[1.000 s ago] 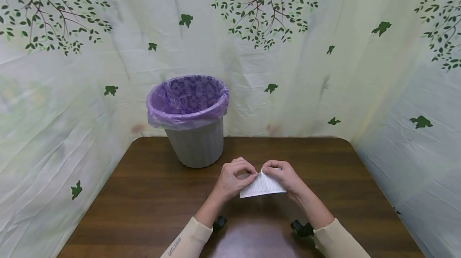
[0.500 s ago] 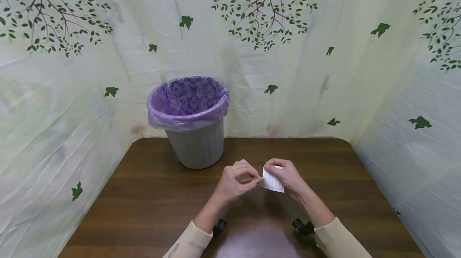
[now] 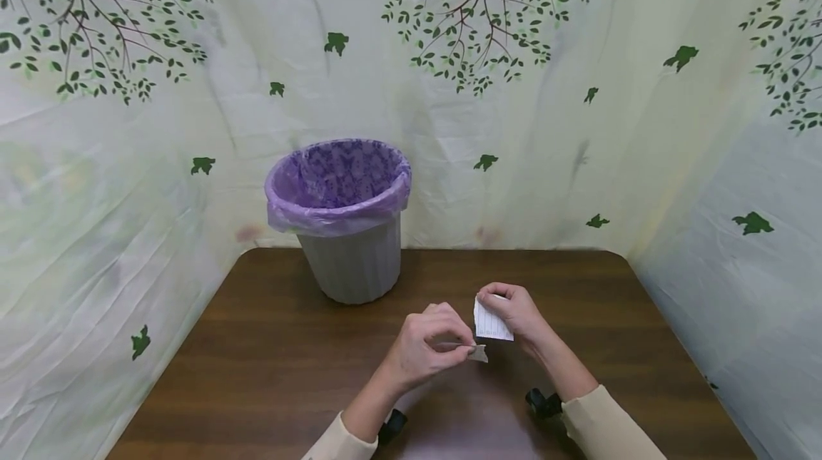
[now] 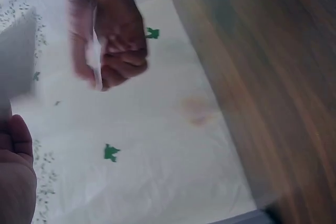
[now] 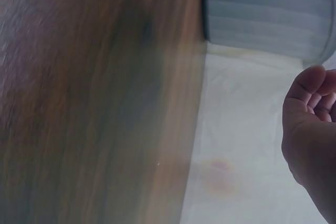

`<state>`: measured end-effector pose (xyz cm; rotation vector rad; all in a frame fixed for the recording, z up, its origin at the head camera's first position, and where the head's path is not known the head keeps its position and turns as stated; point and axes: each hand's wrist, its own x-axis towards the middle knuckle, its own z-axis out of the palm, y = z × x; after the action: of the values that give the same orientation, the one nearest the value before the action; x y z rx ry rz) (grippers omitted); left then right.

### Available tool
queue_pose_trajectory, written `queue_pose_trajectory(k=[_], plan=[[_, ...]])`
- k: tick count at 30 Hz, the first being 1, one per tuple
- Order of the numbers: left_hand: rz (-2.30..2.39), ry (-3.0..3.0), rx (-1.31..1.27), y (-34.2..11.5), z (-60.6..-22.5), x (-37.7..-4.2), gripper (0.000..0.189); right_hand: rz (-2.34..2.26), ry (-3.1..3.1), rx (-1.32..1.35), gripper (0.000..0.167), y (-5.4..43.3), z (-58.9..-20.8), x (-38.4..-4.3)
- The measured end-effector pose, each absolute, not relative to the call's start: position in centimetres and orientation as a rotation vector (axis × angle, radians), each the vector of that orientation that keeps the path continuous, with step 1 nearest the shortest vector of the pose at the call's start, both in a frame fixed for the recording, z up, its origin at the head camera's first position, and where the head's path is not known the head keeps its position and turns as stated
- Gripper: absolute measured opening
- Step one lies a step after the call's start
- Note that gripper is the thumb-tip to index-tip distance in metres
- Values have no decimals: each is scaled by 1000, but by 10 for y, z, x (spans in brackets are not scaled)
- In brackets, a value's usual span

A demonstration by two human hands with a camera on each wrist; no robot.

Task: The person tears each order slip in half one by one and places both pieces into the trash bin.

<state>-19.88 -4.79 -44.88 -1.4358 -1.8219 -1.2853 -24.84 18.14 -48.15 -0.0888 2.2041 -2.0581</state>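
Note:
Two pieces of white lined paper are held apart over the table. My left hand (image 3: pixel 432 347) pinches one torn piece (image 3: pixel 479 354) between thumb and fingertips; much of it hides behind the fingers in the head view. It shows larger as a blurred grey sheet (image 4: pixel 18 56) above my left fingers in the left wrist view. Slightly farther forward and to the right, my right hand (image 3: pixel 519 314) pinches the other paper piece (image 3: pixel 493 326), which hangs down from thumb and fingers. In the right wrist view my right hand (image 5: pixel 315 124) appears at the right edge, its paper out of sight.
A grey waste bin (image 3: pixel 352 260) lined with a purple bag (image 3: pixel 334 219) stands at the back left of the brown wooden table (image 3: pixel 270 367). Behind the table hangs a pale cloth (image 3: pixel 533 196) printed with leaves and branches. Dark wrist cameras (image 3: pixel 542 403) sit under both wrists.
The single paper sheet between my hands has been torn in two. My left hand has moved down and slightly right with its piece, away from the right hand's piece.

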Motion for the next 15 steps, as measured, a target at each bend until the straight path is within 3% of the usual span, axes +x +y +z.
queue_pose_trajectory(k=[8, 15], plan=[[-1271, -1826, -1464, -48, -430, -196, 17, -2063, 2233, -92, 8, 186, -478, -261], [-1348, -1989, -1230, -60, -434, -194, 20, -2068, 2270, -131, 8, 179, -475, -255]])
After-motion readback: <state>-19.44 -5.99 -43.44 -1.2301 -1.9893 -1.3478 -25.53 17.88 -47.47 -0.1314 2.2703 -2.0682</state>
